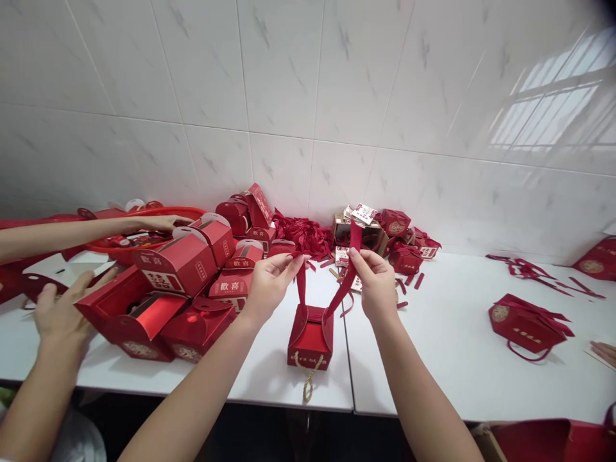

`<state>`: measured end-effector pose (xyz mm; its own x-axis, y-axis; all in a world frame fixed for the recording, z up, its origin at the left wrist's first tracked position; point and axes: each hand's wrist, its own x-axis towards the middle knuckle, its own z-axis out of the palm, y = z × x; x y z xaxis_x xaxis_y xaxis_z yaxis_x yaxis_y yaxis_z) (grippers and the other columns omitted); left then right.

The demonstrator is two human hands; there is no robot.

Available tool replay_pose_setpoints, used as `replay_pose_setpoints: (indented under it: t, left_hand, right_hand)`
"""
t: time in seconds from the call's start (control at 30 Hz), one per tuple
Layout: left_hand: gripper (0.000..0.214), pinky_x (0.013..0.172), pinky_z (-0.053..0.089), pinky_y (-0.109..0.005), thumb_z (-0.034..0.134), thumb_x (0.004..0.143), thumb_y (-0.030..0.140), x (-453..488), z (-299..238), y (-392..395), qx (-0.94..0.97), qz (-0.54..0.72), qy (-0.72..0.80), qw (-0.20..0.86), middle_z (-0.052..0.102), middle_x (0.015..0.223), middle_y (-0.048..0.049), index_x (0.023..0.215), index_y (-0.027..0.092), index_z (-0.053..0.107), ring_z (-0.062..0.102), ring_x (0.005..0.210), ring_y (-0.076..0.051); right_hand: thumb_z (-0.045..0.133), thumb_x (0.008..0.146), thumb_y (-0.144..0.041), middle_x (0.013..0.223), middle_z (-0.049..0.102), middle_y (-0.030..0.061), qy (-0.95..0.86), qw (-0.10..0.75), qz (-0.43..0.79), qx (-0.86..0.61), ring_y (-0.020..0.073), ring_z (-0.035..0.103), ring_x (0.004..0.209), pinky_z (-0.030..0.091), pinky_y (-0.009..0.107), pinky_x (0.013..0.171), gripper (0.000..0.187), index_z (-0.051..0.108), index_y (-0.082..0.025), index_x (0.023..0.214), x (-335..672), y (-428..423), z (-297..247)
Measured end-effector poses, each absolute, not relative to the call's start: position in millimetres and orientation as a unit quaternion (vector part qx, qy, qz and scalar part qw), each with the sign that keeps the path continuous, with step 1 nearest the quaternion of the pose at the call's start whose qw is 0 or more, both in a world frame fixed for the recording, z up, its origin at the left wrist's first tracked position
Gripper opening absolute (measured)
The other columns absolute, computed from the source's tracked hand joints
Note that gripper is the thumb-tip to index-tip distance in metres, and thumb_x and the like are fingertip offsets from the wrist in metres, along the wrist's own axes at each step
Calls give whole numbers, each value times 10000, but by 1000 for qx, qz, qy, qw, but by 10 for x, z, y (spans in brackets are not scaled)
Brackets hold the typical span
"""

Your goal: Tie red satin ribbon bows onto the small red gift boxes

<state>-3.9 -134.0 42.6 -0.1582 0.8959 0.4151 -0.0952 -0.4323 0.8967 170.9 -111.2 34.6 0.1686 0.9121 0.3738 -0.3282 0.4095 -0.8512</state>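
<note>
A small red gift box (310, 339) stands on the white table (447, 359) in front of me, a gold cord hanging from its front. Two ends of a red ribbon (342, 282) rise from its top. My left hand (269, 282) pinches the left ribbon end between closed fingers. My right hand (375, 282) grips the right ribbon end, which sticks up above the fingers. Both hands hover just above and behind the box.
A heap of red gift boxes (178, 289) lies at the left, where another person's hands (60, 317) reach in. Loose red ribbons (303, 232) and more boxes sit by the tiled wall. A finished box (527, 326) lies at the right.
</note>
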Motion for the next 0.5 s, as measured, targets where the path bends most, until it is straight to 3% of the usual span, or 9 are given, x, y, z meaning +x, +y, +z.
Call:
replay_pose_setpoints:
  t: [0.13,0.5]
  left_hand:
    - [302,820,493,-300,702,739,402,-47,448,-1344,564,632,373,378,730,810,-59,890,144,747,659,816,-205]
    - [251,730,467,-246,638,803,391,-37,533,-1347,587,630,380,338,718,748,-37,802,169,755,635,750,-164]
  right_hand:
    - [764,664,-362,724,650,-19,-444,713,458,-292,115,557,671,465,279,702,190,710,-212,768,1676,-1101,368]
    - [763,683,-335,681,614,-24,-465,701,464,-276,121,528,688,412,292,730,117,735,-233,732,1694,-1156,362]
